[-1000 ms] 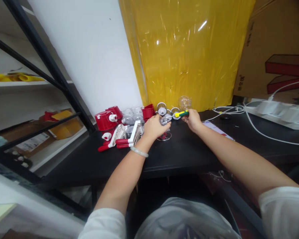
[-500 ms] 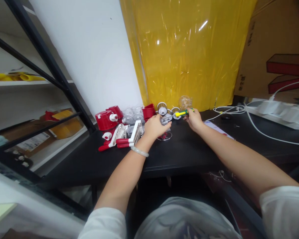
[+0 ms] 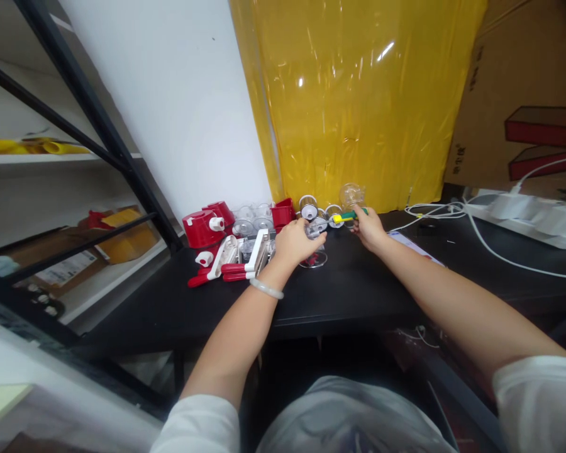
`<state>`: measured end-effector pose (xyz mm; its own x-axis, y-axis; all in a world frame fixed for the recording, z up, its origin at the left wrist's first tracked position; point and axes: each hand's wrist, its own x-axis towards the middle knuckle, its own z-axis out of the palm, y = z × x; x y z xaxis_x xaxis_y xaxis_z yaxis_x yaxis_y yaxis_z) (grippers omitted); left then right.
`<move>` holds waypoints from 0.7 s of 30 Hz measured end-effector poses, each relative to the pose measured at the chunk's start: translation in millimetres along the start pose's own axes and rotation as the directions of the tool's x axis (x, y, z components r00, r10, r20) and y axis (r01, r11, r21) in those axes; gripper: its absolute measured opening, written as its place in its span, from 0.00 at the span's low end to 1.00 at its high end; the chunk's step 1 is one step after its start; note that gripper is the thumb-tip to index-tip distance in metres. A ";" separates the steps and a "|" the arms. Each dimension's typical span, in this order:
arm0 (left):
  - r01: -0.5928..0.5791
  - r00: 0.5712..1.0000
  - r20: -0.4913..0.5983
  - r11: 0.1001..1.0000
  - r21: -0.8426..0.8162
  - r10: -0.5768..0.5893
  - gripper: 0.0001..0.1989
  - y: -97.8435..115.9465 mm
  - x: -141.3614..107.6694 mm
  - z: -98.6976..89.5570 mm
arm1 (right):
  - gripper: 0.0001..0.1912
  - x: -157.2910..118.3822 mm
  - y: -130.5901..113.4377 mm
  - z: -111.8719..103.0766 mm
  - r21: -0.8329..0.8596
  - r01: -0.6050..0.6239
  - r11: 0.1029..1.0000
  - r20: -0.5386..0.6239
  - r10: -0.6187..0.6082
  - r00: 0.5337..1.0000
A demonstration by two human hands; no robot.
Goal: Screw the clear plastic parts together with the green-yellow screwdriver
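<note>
My right hand (image 3: 370,229) is closed around the green and yellow handle of a screwdriver (image 3: 343,217). Its shaft points left, toward a clear plastic part (image 3: 315,231). Fingers of my left hand (image 3: 293,243) are closed on that part, hiding some of it. Just below, a clear round disc (image 3: 317,260) with something red near it shows by the left fingers. Whether the screwdriver's tip touches the part cannot be made out. Behind my hands stand several metal-and-white drums (image 3: 308,207) and a clear round cup (image 3: 351,195).
Left of my hands lie red housings (image 3: 202,229), white levers with red handles (image 3: 255,257), a red hopper-like piece (image 3: 282,214) and clear discs. A flat sheet or screen (image 3: 412,245), white cables and a power strip (image 3: 528,217) lie to the right on the black table (image 3: 349,296).
Both hands keep nearly the same place and grip. The screwdriver's handle looks turned a little, with more green showing. The whole view has shifted slightly.
</note>
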<state>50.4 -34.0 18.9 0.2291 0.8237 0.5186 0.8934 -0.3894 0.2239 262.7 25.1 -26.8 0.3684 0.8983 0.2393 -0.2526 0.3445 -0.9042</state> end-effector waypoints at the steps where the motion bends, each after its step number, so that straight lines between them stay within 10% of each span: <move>1: -0.003 1.000 -0.003 1.000 -0.001 0.003 0.27 -0.2 0.0 0.3 | 0.18 -1.1 -1.1 0.9 0.015 -0.017 1.000 -0.021 0.017 1.000; 21: -0.006 1.000 0.007 1.000 -0.009 0.006 0.26 0.6 -0.2 -2.2 | 0.12 -5.6 -10.9 6.7 0.105 -0.147 0.984 -0.096 0.157 0.983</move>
<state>50.1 -35.3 20.8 0.2372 0.8244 0.5139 0.8886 -0.3979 0.2283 257.4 18.1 -15.9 0.4082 0.9110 0.0592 -0.3966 0.2354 -0.8873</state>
